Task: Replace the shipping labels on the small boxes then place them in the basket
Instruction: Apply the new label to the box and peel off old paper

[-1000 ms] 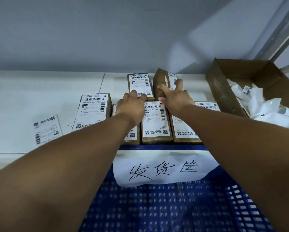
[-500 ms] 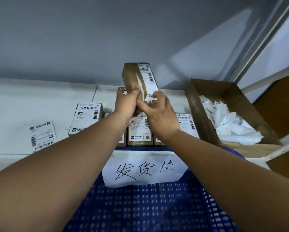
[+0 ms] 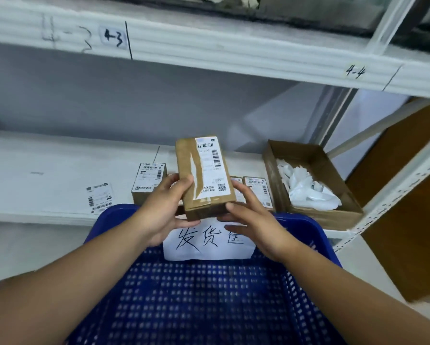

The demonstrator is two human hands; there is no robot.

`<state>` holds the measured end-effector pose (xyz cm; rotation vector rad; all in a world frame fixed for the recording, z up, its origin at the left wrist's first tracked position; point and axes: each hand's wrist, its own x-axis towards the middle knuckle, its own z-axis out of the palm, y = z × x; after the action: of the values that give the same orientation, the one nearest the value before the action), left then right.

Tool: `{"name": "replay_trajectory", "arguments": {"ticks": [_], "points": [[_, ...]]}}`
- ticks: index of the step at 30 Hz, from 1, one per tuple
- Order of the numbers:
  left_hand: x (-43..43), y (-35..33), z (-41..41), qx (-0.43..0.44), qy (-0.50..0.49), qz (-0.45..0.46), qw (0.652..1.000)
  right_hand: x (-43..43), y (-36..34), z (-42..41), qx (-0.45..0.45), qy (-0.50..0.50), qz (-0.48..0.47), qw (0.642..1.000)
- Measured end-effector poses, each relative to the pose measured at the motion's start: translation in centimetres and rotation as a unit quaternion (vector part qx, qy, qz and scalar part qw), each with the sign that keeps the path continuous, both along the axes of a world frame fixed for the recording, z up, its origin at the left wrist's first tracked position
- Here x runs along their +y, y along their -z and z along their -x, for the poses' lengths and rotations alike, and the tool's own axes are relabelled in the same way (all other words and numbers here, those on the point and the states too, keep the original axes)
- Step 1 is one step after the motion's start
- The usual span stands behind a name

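White shelving (image 3: 209, 49) (marked 4-3, 4-4), grey wall (image 3: 114, 103)

Basket (image 3: 306, 227) before shelf (image 3: 59, 170); carton (image 3: 333, 215) right of boxes (image 3: 148, 180).

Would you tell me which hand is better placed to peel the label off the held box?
Probably right. The right hand sits beside the white label on the small brown cardboard box; the left hand grips bare cardboard.
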<state>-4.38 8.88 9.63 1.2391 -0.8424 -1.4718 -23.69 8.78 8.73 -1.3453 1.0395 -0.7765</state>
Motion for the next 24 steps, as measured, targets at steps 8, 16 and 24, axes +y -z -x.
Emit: {"name": "replay_trajectory", "arguments": {"ticks": [8, 16, 24], "points": [[5.8, 0.8, 1.1, -0.085, 0.054, 0.013, 0.995, 4.3, 0.5, 0.1, -0.143, 0.041, -0.101, 0.984], [6.1, 3.0, 2.2, -0.268, 0.082, 0.102, 0.955, 5.3, 2.3, 2.7, -0.05, 0.036, -0.102, 0.993], [5.5, 4.1, 2.2, -0.37, 0.002, 0.232, 0.9, 5.3, 3.6, 2.7, 0.01, -0.019, -0.078, 0.997]]}}
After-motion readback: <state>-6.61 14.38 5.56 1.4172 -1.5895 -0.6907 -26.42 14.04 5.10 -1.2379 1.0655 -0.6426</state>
